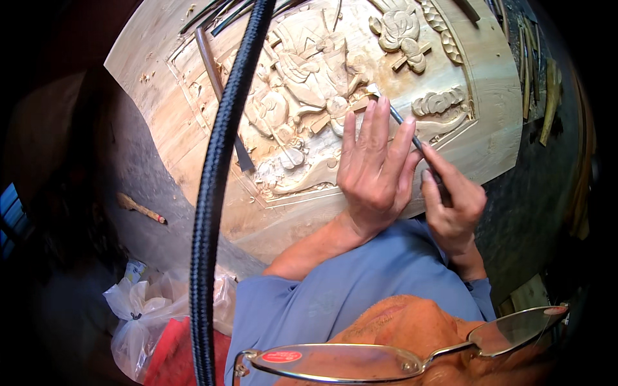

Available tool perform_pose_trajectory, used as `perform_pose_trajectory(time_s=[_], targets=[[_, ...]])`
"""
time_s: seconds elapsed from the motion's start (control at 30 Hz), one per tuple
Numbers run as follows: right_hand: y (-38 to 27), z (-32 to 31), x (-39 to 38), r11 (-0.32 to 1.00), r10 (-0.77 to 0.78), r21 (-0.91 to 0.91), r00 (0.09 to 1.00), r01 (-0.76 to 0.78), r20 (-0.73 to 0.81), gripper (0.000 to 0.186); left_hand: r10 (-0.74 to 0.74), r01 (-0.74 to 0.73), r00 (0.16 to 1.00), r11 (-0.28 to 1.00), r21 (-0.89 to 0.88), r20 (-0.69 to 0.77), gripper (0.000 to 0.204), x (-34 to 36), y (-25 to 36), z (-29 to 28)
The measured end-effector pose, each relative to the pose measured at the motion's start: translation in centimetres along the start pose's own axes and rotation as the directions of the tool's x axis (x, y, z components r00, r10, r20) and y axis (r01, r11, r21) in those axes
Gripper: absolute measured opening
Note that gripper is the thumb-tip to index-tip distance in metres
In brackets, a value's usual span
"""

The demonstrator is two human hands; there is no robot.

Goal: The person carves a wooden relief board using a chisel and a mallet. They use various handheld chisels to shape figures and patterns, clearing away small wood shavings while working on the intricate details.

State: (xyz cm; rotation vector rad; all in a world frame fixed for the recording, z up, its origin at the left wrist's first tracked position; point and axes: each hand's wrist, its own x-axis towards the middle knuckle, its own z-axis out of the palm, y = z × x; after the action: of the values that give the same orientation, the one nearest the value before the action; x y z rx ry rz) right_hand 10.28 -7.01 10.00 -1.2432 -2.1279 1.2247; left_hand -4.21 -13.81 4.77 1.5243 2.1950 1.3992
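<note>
A pale wooden panel (161,116) with relief carving fills the upper middle. My right hand (454,202) grips a narrow dark chisel (421,151), whose pale tip reaches into the carving beside a raised block. My left hand (373,167) has its fingers stretched out over the panel and against the chisel's shaft near the tip; whether they press on it is hard to tell. A mallet-like tool with a flat dark blade (243,154) and wooden handle lies diagonally on the panel's left part, partly behind a cord.
A black braided cord (215,193) crosses the view vertically. More tools (528,71) lie along the panel's back and right edges. A short stick (141,207) rests at left on grey ground. A plastic bag (145,302) and red cloth (164,357) sit at lower left.
</note>
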Motion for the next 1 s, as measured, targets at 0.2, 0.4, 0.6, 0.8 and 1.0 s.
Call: perform_pose_trajectory(time_s=[0.2,0.4,0.6,0.8,1.0], targets=[[-0.8,-2.2,2.3,0.833,0.364,0.440,0.931,-0.335,0.020,0.040,0.069,-0.067,0.993,0.997,0.026,-0.092,0.036,0.4,0.4,-1.4],[3.4,-3.9,2.0,0.947,-0.320,-0.058,0.945,0.316,-0.070,0.041,0.068,-0.069,0.994,0.998,-0.011,-0.090,0.036,0.3,0.4,-1.0],[4.0,-2.1,1.0,0.897,-0.409,-0.174,0.912,0.407,0.024,0.055,0.046,-0.051,0.998,0.987,0.153,0.034,0.053,0.7,0.8,0.0],[2.8,-1.4,0.8,0.893,-0.401,-0.213,0.916,0.396,0.022,0.061,0.035,-0.047,0.998,0.972,0.229,0.058,0.056,0.6,0.5,0.3],[1.4,-2.0,0.8,0.874,-0.397,-0.283,0.917,0.394,0.050,0.060,0.039,-0.049,0.998,0.971,0.233,0.050,0.057,0.9,1.0,-0.3]])
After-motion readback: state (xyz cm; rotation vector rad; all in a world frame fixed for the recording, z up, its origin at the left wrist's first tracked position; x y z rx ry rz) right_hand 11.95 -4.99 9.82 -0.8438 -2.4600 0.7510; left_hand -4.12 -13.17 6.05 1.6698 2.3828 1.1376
